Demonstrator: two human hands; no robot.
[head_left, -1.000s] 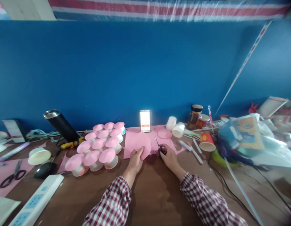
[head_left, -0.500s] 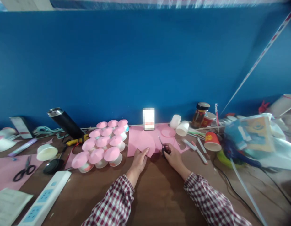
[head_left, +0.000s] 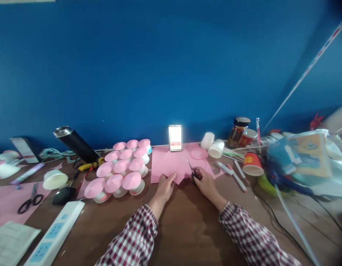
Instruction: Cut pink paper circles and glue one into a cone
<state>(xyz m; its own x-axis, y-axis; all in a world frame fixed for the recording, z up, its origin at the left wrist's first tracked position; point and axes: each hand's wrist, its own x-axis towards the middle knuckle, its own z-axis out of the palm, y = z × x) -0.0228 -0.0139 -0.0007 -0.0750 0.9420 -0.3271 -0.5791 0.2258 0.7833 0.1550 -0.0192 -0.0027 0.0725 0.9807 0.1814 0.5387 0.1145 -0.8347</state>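
Observation:
My left hand (head_left: pixel 165 187) pinches the near edge of a piece of pink paper (head_left: pixel 173 170) between thumb and fingers. To its right, my right hand (head_left: pixel 206 181) is closed round the dark handles of a pair of scissors (head_left: pixel 192 172), whose blades point up and to the left over the pink sheet. A pink disc (head_left: pixel 199 153) lies on the sheet behind the scissors. A small upright card or screen (head_left: pixel 175 138), blurred and bright, stands at the back edge of the pink paper.
Left are several white cups topped with pink discs (head_left: pixel 131 181), a black bottle (head_left: pixel 75 143), a power strip (head_left: pixel 56 232) and other scissors (head_left: pixel 30 201). Right are white cups (head_left: pixel 216 149), markers (head_left: pixel 238 181), a jar (head_left: pixel 238 133), a red cup (head_left: pixel 252 164) and plastic bags (head_left: pixel 300 155).
The view has tilted and shifted slightly. The pink paper's near edge by my left hand now shows a pointed corner between my hands. Both hands keep their hold.

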